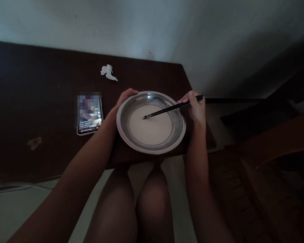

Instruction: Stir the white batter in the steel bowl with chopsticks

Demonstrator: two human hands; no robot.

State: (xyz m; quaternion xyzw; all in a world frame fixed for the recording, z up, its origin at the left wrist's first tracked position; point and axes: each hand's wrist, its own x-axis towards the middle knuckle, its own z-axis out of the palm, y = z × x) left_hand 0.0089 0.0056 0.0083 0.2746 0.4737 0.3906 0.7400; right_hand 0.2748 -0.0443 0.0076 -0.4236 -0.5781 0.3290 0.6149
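Observation:
A round steel basin [176,138] stands at the table's front edge, holding a pale, smooth batter-like mixture [149,131]. My left hand [126,97] grips the basin's far left rim, with part of its fingers hidden behind the wall. In my right hand [196,106], above the basin's right rim, is a pair of dark chopsticks [171,108]. They slant down to the left, and their tips are at the mixture's surface, coated with a little of it. Whether the tips dip in, I cannot tell.
On the dark table [53,77], a phone [90,116] with a lit screen lies left of the basin. Crumpled white tissue [108,72] is farther back, near the wall [116,27]. A wooden chair [276,158] stands at the right. My knees are below the table edge.

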